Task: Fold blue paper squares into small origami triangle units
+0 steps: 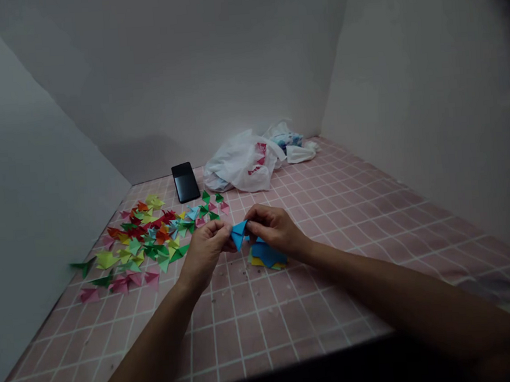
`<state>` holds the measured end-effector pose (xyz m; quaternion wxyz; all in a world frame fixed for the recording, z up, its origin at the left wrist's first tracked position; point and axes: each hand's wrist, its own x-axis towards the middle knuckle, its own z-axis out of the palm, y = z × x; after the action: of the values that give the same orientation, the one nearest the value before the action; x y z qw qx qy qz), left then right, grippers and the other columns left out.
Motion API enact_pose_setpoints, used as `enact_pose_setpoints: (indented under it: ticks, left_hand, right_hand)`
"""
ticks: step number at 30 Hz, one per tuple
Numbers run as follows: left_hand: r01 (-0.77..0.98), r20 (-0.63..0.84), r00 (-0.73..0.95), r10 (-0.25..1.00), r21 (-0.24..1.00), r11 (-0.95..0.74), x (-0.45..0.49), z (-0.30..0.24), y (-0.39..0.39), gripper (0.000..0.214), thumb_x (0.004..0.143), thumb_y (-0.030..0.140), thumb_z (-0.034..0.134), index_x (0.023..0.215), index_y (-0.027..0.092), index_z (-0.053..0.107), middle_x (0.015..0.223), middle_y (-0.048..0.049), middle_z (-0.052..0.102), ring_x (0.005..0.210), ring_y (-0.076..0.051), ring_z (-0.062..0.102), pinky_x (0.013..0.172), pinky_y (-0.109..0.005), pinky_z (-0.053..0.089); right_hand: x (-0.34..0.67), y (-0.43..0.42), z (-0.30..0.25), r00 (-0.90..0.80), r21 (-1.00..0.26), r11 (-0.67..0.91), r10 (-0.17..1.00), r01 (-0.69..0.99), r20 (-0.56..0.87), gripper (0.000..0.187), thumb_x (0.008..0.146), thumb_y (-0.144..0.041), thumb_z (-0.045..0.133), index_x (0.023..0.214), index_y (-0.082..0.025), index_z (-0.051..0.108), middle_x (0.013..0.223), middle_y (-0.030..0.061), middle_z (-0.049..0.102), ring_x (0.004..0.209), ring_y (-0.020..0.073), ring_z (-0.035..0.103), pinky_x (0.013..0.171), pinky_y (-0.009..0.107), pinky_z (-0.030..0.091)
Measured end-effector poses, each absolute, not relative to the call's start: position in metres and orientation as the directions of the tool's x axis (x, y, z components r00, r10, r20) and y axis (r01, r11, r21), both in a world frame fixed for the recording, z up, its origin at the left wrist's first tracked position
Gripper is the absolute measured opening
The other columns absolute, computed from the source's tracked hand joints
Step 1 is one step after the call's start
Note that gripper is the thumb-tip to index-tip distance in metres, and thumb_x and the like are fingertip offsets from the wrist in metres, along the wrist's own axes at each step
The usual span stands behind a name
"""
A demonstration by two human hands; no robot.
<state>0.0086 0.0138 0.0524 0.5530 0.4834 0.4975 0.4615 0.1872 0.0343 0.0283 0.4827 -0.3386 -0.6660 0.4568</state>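
Observation:
Both my hands meet over the middle of the pink checked table. My left hand and my right hand pinch a small blue folded paper piece between their fingertips. Just under my right hand lies a small stack of paper sheets, blue on top with yellow showing at the edge.
A spread of several folded paper triangles in red, green, yellow, pink and blue lies to the left. A black phone sits behind them. White plastic bags lie at the back. Grey walls close in on three sides.

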Motion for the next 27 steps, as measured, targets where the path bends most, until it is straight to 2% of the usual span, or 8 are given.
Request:
enact_pose_setpoints:
  ticks: [6, 14, 21, 27]
  left_hand:
    - [-0.023, -0.122, 0.137, 0.983, 0.992, 0.126, 0.0074, 0.0499, 0.0137, 0.028, 0.07, 0.04, 0.079, 0.075, 0.015, 0.067, 0.061, 0.0013, 0.065, 0.054, -0.01, 0.059, 0.057, -0.023, 0.05]
    - [-0.002, -0.12, 0.196, 0.973, 0.992, 0.122, 0.0056, 0.0524, 0.0136, 0.031, 0.071, 0.042, 0.079, 0.07, 0.014, 0.067, 0.062, 0.0016, 0.061, 0.055, -0.008, 0.054, 0.057, -0.021, 0.046]
    - [-0.042, -0.127, 0.211, 0.969, 0.989, 0.138, 0.0052, 0.051, 0.0145, 0.03, 0.069, 0.041, 0.082, 0.07, 0.014, 0.068, 0.062, 0.0011, 0.062, 0.055, -0.008, 0.055, 0.056, -0.021, 0.046]
    - [-0.043, -0.113, 0.153, 0.982, 0.992, 0.121, 0.005, 0.046, 0.0156, 0.031, 0.068, 0.042, 0.083, 0.073, 0.015, 0.068, 0.061, 0.0006, 0.064, 0.053, -0.01, 0.058, 0.054, -0.021, 0.047]
  right_hand:
    - [0.1872, 0.0337, 0.0288, -0.255, -0.936, 0.349, 0.911, 0.054, 0.325, 0.008, 0.079, -0.021, 0.059, 0.072, -0.018, 0.058, 0.061, -0.0027, 0.062, 0.05, 0.0108, 0.059, 0.048, 0.022, 0.047]
    - [0.1907, 0.0337, 0.0335, -0.388, -0.983, 0.135, 0.905, -0.123, 0.173, 0.016, 0.081, -0.03, 0.061, 0.073, -0.016, 0.061, 0.062, -0.0011, 0.067, 0.046, 0.0097, 0.061, 0.046, 0.02, 0.048]
    - [0.1946, 0.0384, 0.0328, -0.435, -0.982, 0.14, 0.882, -0.13, 0.183, 0.016, 0.083, -0.03, 0.063, 0.077, -0.016, 0.062, 0.063, -0.0004, 0.068, 0.047, 0.0105, 0.063, 0.047, 0.02, 0.049]
    - [0.1928, 0.0377, 0.031, -0.496, -0.988, 0.096, 0.856, -0.123, 0.145, 0.032, 0.089, -0.044, 0.064, 0.073, -0.015, 0.062, 0.063, 0.0003, 0.068, 0.049, 0.0104, 0.063, 0.048, 0.021, 0.051]
